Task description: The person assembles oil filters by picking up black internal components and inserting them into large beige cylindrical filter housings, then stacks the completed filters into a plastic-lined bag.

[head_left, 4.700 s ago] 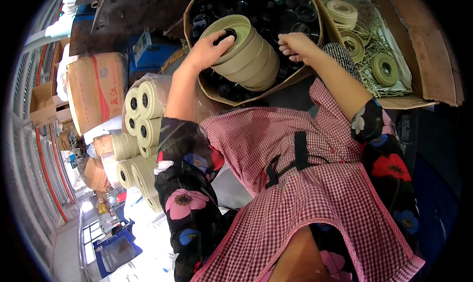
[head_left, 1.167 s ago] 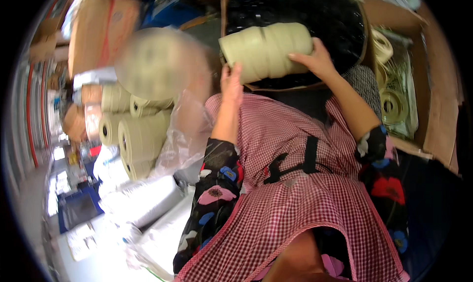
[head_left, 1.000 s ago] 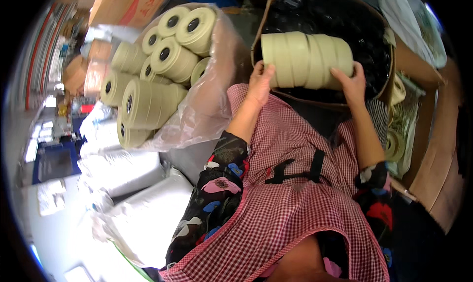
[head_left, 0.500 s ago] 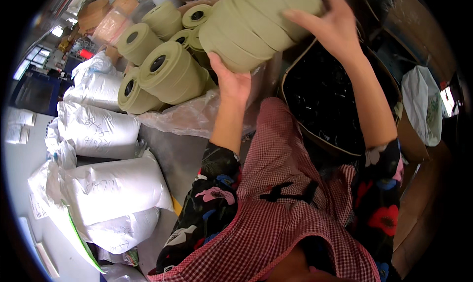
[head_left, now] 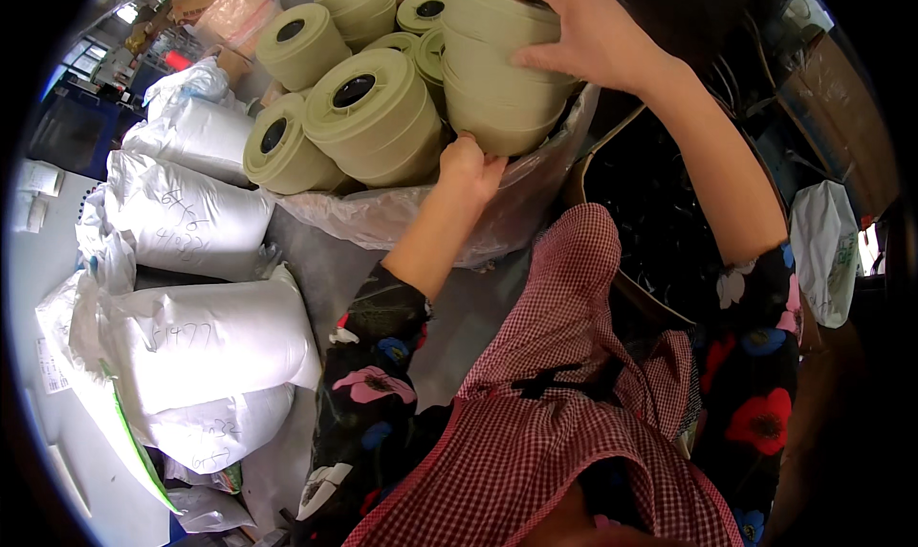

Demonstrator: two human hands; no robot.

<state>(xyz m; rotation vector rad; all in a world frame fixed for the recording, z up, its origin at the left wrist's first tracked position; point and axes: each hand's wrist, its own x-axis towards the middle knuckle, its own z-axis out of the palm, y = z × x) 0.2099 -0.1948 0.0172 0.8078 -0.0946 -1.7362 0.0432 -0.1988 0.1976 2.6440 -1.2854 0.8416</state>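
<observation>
Both my hands are on a tall pale green stack of spools (head_left: 502,78), which stands nearly upright at the right end of a group of similar ones. My left hand (head_left: 472,171) grips its lower edge, thumb against the side and fingers partly hidden beneath. My right hand (head_left: 588,35) clasps the upper right part, with fingers at the top opening and the thumb along the side. Beside it, another pale green spool stack (head_left: 387,131) with a dark core leans toward me. Several more spools sit behind and to the left, inside a clear plastic liner (head_left: 421,224).
Several full white sacks (head_left: 210,341) are piled on the left. To the right of my knee is an open bag (head_left: 645,198) of small black pieces. Farther right hangs a white plastic bag (head_left: 824,251). Cardboard (head_left: 846,117) stands at the far right.
The held spool stack has come down from a tilted, raised position to nearly upright among the others. My left hand has shifted to its bottom edge; the view has moved slightly.
</observation>
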